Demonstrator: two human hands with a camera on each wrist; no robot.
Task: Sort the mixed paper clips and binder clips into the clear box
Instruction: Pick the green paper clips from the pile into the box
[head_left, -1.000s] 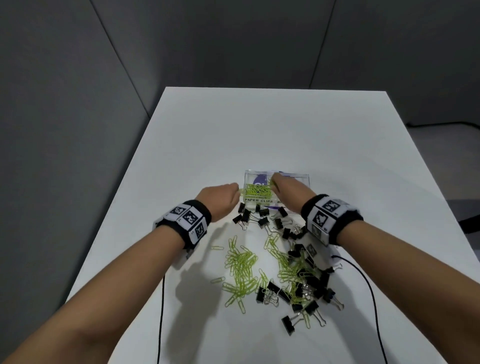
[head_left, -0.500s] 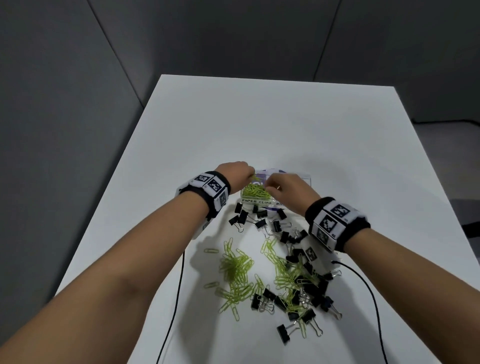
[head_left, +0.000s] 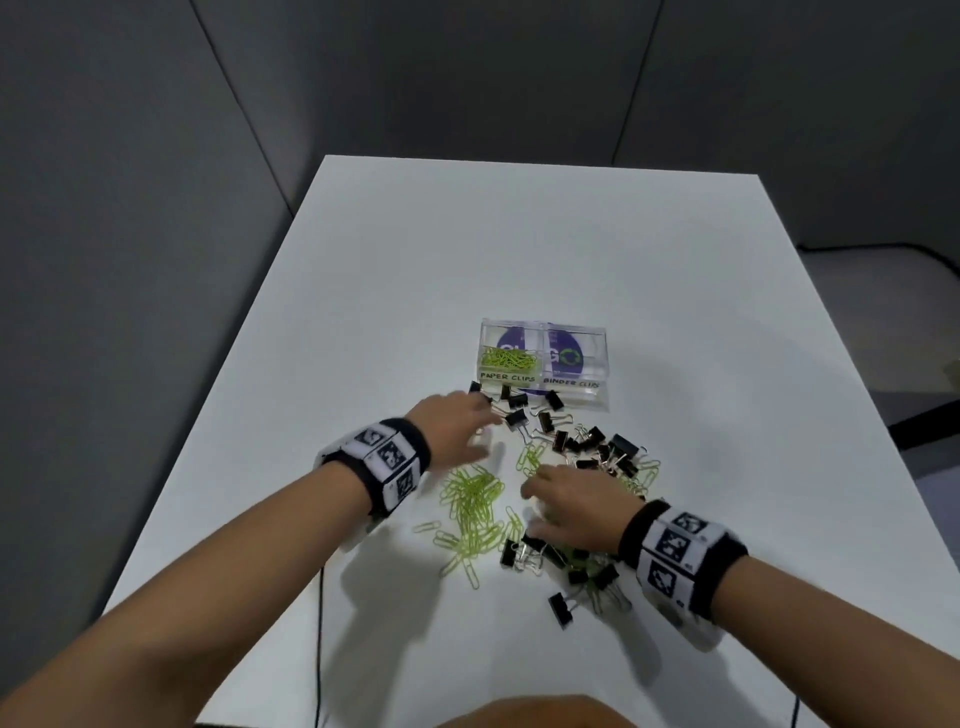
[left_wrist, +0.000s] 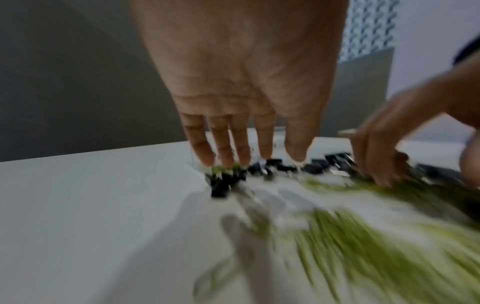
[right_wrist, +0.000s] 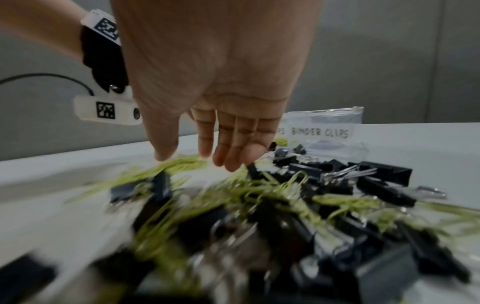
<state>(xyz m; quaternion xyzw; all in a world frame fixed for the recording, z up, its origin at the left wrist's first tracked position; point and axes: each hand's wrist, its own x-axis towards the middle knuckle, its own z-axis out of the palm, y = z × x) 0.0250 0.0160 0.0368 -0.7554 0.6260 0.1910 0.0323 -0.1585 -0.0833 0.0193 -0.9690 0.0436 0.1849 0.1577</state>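
Note:
A clear two-part box (head_left: 576, 332) stands mid-table, labelled PAPER CLIPS and BINDER CLIPS (right_wrist: 319, 131). Green paper clips (head_left: 506, 358) lie in its left part; the right part looks bare. In front of it spreads a mixed pile of green paper clips (head_left: 472, 506) and black binder clips (head_left: 597, 449). My left hand (head_left: 457, 426) hovers over the pile's left side, its fingers (left_wrist: 223, 148) straight and pointing down, holding nothing. My right hand (head_left: 566, 506) hangs over the pile's middle with relaxed fingers (right_wrist: 233, 148), also holding nothing. Both wrist views are blurred by motion.
The white table (head_left: 519, 249) has grey walls behind and to the left. Black cables (head_left: 319, 644) trail from the wristbands (head_left: 387, 462) over the near table edge. More binder clips (head_left: 561, 608) lie close to my right wrist.
Both hands have pulled back from the box's paper clip part toward me and now hang open over the loose pile. The box stands uncovered.

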